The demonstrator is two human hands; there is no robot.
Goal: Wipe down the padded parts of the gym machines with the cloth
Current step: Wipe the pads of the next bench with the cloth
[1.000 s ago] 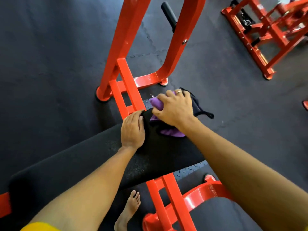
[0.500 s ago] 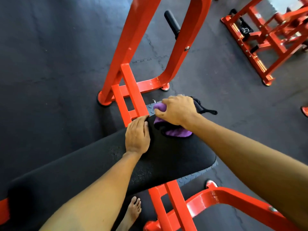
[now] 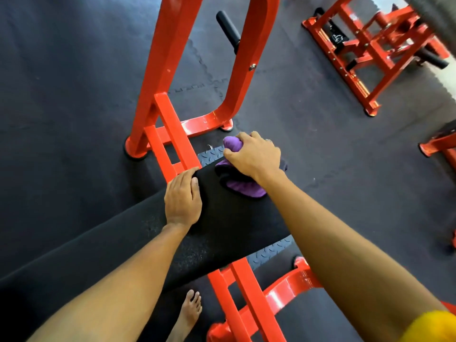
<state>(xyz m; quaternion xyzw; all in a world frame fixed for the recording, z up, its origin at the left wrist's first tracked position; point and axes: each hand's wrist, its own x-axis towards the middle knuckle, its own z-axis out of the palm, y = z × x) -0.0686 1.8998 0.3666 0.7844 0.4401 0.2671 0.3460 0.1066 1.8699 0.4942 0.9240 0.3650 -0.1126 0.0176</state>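
Dark rubber floor tiles [image 3: 61,119] with interlocking seams cover a gym, seen from above by a camera on a person's head. Across the middle of the view, from lower left to centre right, lies the long black padded cushion [image 3: 234,223] of a gym machine. It sits on a red-painted steel frame [image 3: 172,58] whose two tall uprights rise at the far side and whose rails pass under the cushion. A grey textured plate [image 3: 209,155] shows just beneath the cushion's far end.

The person's right hand [image 3: 254,156] is at that far end. Its fingers [image 3: 249,140] are curled tightly round a bunched purple and black cloth [image 3: 244,188], which is pressed against the padding. Part of the cloth spills out below the wrist and lies flat on the cushion. The left hand [image 3: 182,198] rests palm down on the cushion just beside it. Its fingers are straight, close together and holding nothing, with the fingertips at the cushion's far edge next to a red rail. The two hands are near each other but apart.

A bare foot [image 3: 190,309] stands on the floor below the cushion's near edge. A yellow sleeve [image 3: 429,327] shows at the lower right corner. A short black foam-covered bar [image 3: 227,25] sticks out behind the uprights. A second red steel machine [image 3: 365,58] stands well apart at the upper right.
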